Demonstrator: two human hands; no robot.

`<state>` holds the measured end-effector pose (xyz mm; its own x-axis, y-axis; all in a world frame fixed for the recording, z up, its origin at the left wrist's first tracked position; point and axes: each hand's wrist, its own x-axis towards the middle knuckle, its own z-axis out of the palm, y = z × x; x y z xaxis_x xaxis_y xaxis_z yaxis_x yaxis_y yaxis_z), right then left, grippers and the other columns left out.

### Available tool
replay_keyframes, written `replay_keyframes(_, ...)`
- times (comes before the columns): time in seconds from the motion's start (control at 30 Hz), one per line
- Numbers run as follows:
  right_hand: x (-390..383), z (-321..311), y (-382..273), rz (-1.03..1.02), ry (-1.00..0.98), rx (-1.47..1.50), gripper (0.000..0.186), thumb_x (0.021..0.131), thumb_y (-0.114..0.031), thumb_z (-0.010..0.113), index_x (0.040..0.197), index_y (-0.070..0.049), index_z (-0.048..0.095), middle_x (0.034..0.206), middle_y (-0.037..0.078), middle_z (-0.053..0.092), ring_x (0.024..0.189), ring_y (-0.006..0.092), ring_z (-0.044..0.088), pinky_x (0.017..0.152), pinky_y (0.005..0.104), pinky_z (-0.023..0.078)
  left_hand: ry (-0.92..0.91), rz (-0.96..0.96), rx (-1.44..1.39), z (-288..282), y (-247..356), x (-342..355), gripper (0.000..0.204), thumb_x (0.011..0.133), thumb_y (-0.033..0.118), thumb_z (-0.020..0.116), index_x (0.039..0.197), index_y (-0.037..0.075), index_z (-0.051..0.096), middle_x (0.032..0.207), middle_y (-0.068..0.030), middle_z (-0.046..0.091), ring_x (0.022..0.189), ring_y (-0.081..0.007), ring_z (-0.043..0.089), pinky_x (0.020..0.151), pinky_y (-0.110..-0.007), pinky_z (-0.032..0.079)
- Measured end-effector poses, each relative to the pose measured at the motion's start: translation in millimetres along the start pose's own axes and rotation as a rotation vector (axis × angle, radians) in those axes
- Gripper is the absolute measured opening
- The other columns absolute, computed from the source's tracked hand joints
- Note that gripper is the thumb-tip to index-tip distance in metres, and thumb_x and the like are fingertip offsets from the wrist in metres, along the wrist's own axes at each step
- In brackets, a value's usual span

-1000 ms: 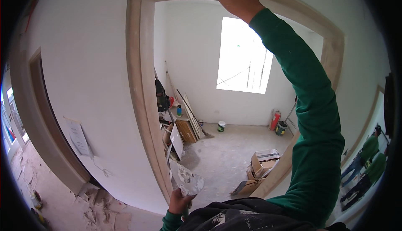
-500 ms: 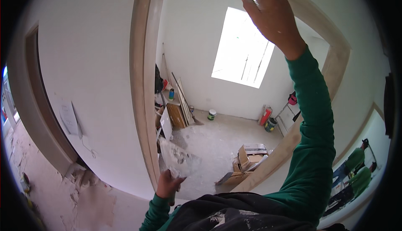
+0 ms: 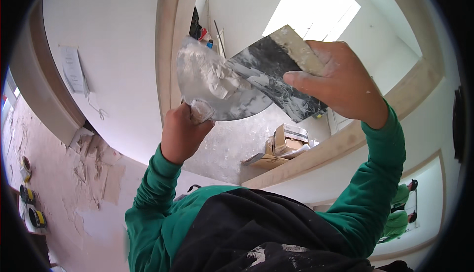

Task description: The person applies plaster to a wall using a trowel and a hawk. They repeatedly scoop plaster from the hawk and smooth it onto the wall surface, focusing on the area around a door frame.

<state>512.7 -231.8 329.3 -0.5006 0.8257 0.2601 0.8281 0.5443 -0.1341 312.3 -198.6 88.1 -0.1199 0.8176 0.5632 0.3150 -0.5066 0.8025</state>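
My left hand (image 3: pixel 181 133) is closed round the handle of a round-edged metal putty scraper (image 3: pixel 190 77). A lump of white putty (image 3: pixel 219 80) lies on its face. From the right, my right hand (image 3: pixel 343 82) grips a wide rectangular filling knife (image 3: pixel 264 57) by its pale, crusted back edge, thumb on the dark blade. White smears streak that blade. Its left end overlaps the scraper's face beside the putty; whether they press together I cannot tell.
A wooden door frame (image 3: pixel 170 35) surrounds the opening before me. Beyond it are a bright window (image 3: pixel 311 8) and cardboard boxes (image 3: pixel 291 139). Paper (image 3: pixel 73 69) hangs on the left wall; several tubs (image 3: pixel 37 217) stand far left. People in green (image 3: pixel 397 222) appear at lower right.
My right hand has come down from the top of the door frame with the filling knife. My left hand has risen with the scraper, bringing the two tools together. The view has shifted.
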Motion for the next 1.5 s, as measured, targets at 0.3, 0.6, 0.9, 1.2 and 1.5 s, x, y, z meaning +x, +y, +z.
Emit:
replay_keyframes(0.3,51.6,-162.5,-3.1,-0.337,0.864,-0.515,0.048,0.085,-0.032,0.071,0.116,0.005,0.063,0.1,0.023,0.068,0.094,0.0315,0.068,0.089,0.0363,0.051,-0.055,-0.054,-0.094,27.2,-46.9,-19.6,0.035,0.071,0.014,0.079,0.095,-0.007,0.065,0.081,-0.0259,0.068,0.083,-0.0434,0.068,0.069,-0.042,0.054)
replay_keyframes(0.6,96.0,-257.1,-31.5,-0.34,0.937,-1.023,0.03,0.076,-0.03,0.066,0.092,-0.005,0.071,0.087,0.023,0.068,0.082,0.0413,0.065,0.077,0.0465,0.052,-0.087,-0.157,-0.09,48.8,-88.4,-48.0,0.03,0.072,0.012,0.075,0.095,-0.006,0.067,0.079,-0.0218,0.07,0.077,-0.0332,0.071,0.067,-0.04,0.054)
replay_keyframes(0.9,118.9,-278.7,-34.7,-0.342,0.935,-1.283,0.03,0.077,-0.031,0.063,0.09,-0.005,0.071,0.086,0.024,0.068,0.084,0.0405,0.066,0.079,0.0465,0.052,-0.109,-0.29,-0.166,56.8,-99.4,-46.5,0.03,0.072,0.015,0.078,0.089,-0.007,0.066,0.081,-0.0247,0.07,0.082,-0.0396,0.07,0.068,-0.042,0.054)
replay_keyframes(1.2,115.5,-260.8,-56.2,-0.186,0.832,-0.933,0.037,0.077,-0.032,0.065,0.1,-0.003,0.071,0.09,0.023,0.07,0.082,0.0381,0.069,0.078,0.0453,0.054,-0.046,-0.144,-0.187,56.5,-116.1,-51.1,0.021,0.076,0.006,0.07,0.094,-0.004,0.065,0.062,-0.0085,0.063,0.047,-0.0151,0.057,0.046,-0.032,0.045)
replay_keyframes(1.5,119.7,-268.0,-52.6,-0.228,0.856,-1.03,0.035,0.076,-0.032,0.065,0.094,-0.002,0.07,0.088,0.024,0.069,0.081,0.0388,0.068,0.08,0.0458,0.052,-0.027,-0.086,-0.197,59.8,-118.9,-53.1,0.022,0.077,0.007,0.071,0.096,-0.004,0.067,0.067,-0.0077,0.065,0.051,-0.0126,0.058,0.048,-0.031,0.046)
